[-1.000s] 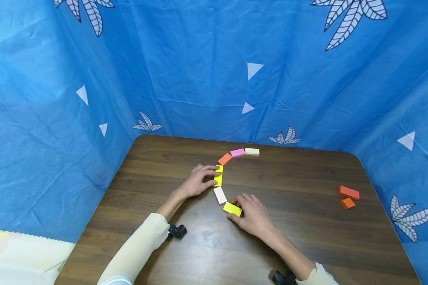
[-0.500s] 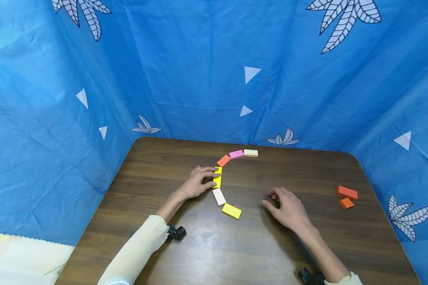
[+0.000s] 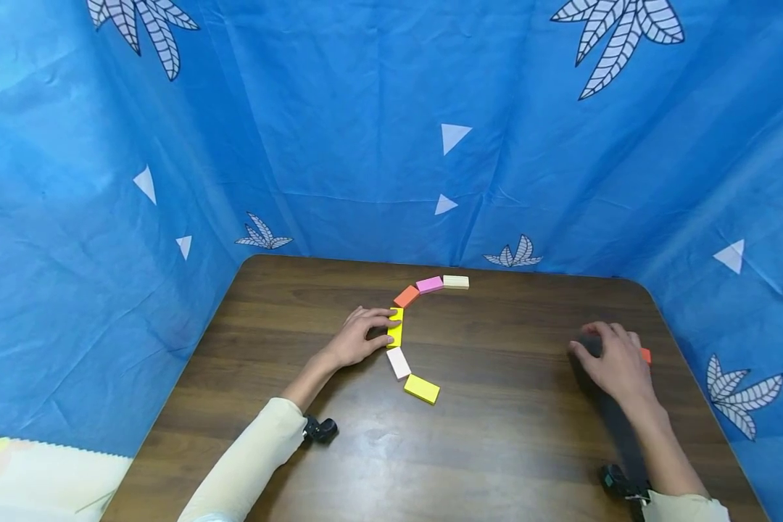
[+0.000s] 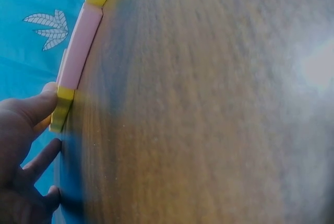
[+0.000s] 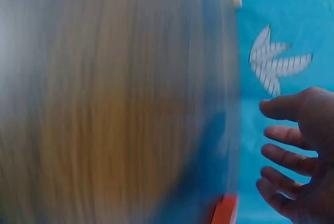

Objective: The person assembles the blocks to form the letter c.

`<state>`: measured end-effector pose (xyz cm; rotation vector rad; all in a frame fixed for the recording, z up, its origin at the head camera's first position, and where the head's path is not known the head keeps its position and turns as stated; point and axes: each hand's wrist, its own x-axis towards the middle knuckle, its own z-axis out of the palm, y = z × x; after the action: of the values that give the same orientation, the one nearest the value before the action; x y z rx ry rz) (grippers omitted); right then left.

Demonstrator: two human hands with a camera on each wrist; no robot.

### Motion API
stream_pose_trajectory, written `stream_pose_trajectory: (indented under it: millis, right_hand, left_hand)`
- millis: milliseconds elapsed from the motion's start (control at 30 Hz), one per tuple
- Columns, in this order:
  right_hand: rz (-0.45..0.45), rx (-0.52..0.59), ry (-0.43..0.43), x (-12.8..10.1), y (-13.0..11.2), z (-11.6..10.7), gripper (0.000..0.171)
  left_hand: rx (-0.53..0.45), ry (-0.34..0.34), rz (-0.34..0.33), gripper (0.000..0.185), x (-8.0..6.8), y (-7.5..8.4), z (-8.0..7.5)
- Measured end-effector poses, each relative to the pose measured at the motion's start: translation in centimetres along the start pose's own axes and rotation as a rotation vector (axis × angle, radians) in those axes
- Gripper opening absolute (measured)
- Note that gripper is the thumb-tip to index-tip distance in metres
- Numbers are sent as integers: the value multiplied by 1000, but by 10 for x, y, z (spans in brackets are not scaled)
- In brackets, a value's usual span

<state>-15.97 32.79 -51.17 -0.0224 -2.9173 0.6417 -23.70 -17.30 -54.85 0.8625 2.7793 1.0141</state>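
My left hand (image 3: pixel 354 342) holds a flat yellow block (image 3: pixel 397 334), its thumb at the near end and other fingers over the top. That block stands in a curved row on the wooden table. Beyond it lie an orange block (image 3: pixel 407 296), a pink block (image 3: pixel 429 284) and a cream block (image 3: pixel 456 282). Nearer are a white block (image 3: pixel 399 363) and a second yellow block (image 3: pixel 421 389). On the right, my right hand (image 3: pixel 618 368) is held above the table, fingers spread and holding nothing. It mostly hides a red-orange block (image 3: pixel 646 355), also seen in the right wrist view.
The brown wooden table (image 3: pixel 496 449) has rounded far corners. A blue cloth (image 3: pixel 339 130) with leaf and triangle prints hangs behind it and at both sides. Dark wrist cameras sit on both arms, the left one (image 3: pixel 321 430) close over the tabletop.
My right hand has let go of the near yellow block and swept right to the red-orange blocks, now covering most of them. My left hand has stayed on its yellow block.
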Motion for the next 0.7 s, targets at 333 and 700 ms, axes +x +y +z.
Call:
stream_pose_trajectory:
  millis: [333,700]
  right_hand:
    - [146,-1,-65,0,54,-16,55]
    - [153,-22,-61,-2,61,-18,48]
  left_hand:
    - [0,-5,-5,39,-1,-2,0]
    - [-7,-11,-16,39,-2,-3,0]
